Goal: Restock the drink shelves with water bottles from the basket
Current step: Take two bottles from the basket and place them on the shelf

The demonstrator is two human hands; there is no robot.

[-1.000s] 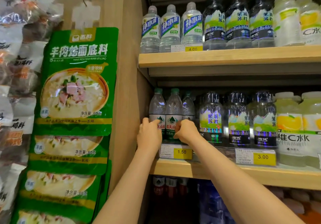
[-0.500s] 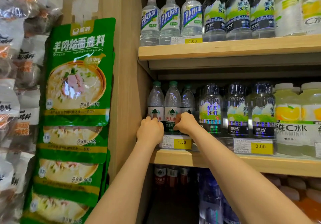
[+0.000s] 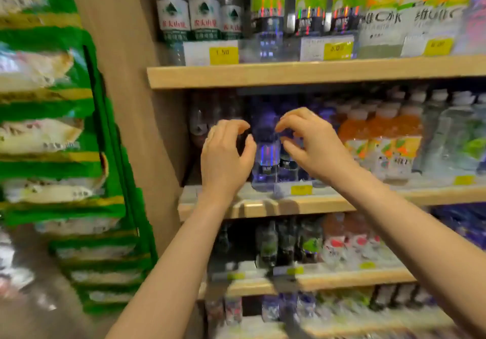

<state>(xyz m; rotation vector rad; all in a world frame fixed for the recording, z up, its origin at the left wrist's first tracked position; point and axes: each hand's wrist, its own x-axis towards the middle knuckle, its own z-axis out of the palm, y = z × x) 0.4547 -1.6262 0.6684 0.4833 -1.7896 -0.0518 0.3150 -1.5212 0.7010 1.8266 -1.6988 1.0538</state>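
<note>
Item: water bottles (image 3: pixel 202 14), green-labelled, three across at the front of the shelf (image 3: pixel 315 72) above the hands, behind a 1.50 price tag (image 3: pixel 223 54); that row looks full.

Left hand (image 3: pixel 226 154) and right hand (image 3: pixel 310 144): both empty, fingers curled and half open, near each other but not touching, raised before the blue bottles (image 3: pixel 265 151) of the lower shelf (image 3: pixel 263 208).

Beyond the right hand: orange drinks (image 3: pixel 378 138).

Beside the left hand: hanging green packets (image 3: pixel 65 128).

Basket: not in view. Any stock left to place cannot be told; picture blurred.
</note>
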